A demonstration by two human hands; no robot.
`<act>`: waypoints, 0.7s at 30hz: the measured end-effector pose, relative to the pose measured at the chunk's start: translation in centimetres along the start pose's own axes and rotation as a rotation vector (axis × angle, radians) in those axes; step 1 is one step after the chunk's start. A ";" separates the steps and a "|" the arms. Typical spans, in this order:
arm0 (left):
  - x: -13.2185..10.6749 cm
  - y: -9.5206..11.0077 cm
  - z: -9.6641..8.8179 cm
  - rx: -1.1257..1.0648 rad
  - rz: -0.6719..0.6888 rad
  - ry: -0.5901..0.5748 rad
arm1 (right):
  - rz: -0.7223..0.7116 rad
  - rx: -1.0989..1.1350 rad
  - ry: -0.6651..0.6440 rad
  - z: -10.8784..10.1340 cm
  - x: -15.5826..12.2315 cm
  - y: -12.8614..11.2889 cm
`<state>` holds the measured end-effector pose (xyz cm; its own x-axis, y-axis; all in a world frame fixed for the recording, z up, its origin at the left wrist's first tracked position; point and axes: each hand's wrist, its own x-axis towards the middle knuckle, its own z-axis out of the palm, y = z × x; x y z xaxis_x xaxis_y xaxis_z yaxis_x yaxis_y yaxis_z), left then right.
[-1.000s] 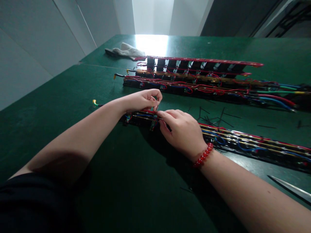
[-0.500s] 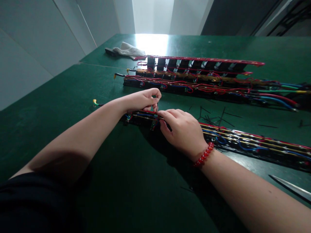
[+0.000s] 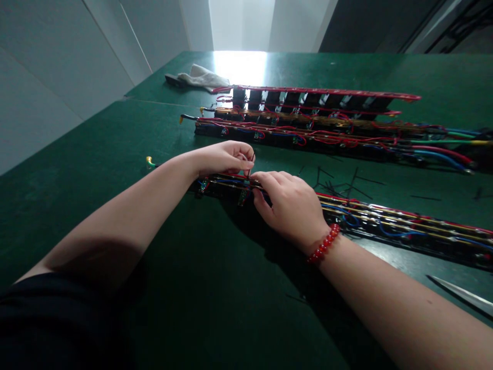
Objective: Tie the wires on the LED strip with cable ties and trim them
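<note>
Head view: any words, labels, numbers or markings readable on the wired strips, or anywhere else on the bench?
None can be read.
The wired strip under both hands shows only coloured wires; its small green parts are too blurred to tell.
The stacked strips, cloth and green table show no text.

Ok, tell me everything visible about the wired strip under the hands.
The near wired strip is a long, dark, narrow assembly lying flat on the green table, running from centre left to the right edge. Red, blue and yellowish wires run along its top. The left hand pinches a thin dark tie above it; the right hand rests on it.
</note>
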<state>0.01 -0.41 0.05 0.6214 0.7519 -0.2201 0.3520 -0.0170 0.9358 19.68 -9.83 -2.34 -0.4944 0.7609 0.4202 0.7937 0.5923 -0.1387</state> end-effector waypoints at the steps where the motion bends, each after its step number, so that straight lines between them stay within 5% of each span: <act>1: 0.0 -0.1 0.0 0.001 0.009 -0.006 | 0.003 0.003 0.001 0.0 0.0 0.0; 15: -0.2 0.5 0.4 0.093 0.050 -0.020 | 0.006 0.000 -0.014 -0.1 0.0 -0.1; 21: -0.5 0.9 0.2 0.132 0.071 -0.114 | 0.002 -0.012 -0.027 -0.1 0.0 0.0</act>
<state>0.16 -0.98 0.99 0.7204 0.6665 -0.1915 0.3887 -0.1594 0.9075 19.68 -9.83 -2.24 -0.5022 0.7688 0.3958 0.7986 0.5879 -0.1286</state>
